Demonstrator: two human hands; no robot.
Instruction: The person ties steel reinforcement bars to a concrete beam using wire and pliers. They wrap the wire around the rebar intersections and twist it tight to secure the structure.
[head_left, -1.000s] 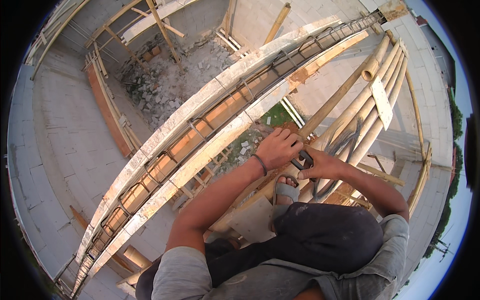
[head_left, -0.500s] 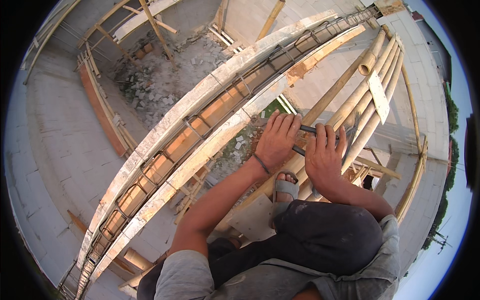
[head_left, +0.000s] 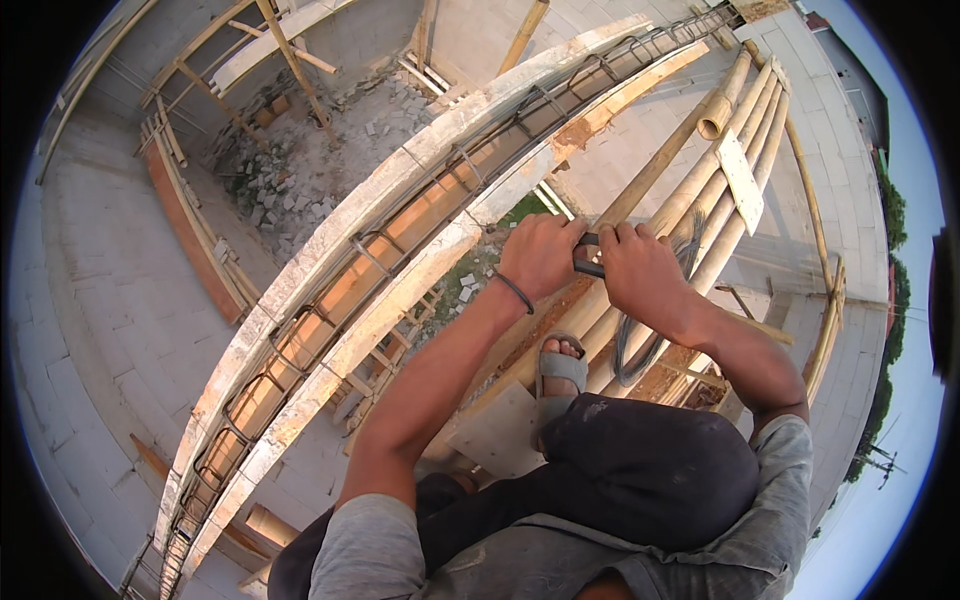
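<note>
Both my hands are closed on a tool with two dark parallel bars, like black handles point(head_left: 589, 268), held above the gap beside the formwork. My left hand point(head_left: 540, 256) wraps its left part, and my right hand point(head_left: 643, 268) grips it just to the right. Only a short stretch of the bars shows between the fists; its ends are hidden, so its exact kind cannot be made out. Just below my right hand hangs a coil of thin grey wire point(head_left: 634, 357) by the bamboo poles point(head_left: 690, 215).
A long plank formwork point(head_left: 395, 292) with a steel rebar cage point(head_left: 372, 255) inside curves across the left. My sandalled foot point(head_left: 562, 370) rests on a board point(head_left: 497, 432) over the poles. Rubble point(head_left: 290, 190) lies far below, between block walls point(head_left: 100, 300).
My hands have drawn closer together along the bars, the right one moving left. The fingers are curled more tightly. More of the wire coil shows below, and the view has shifted slightly.
</note>
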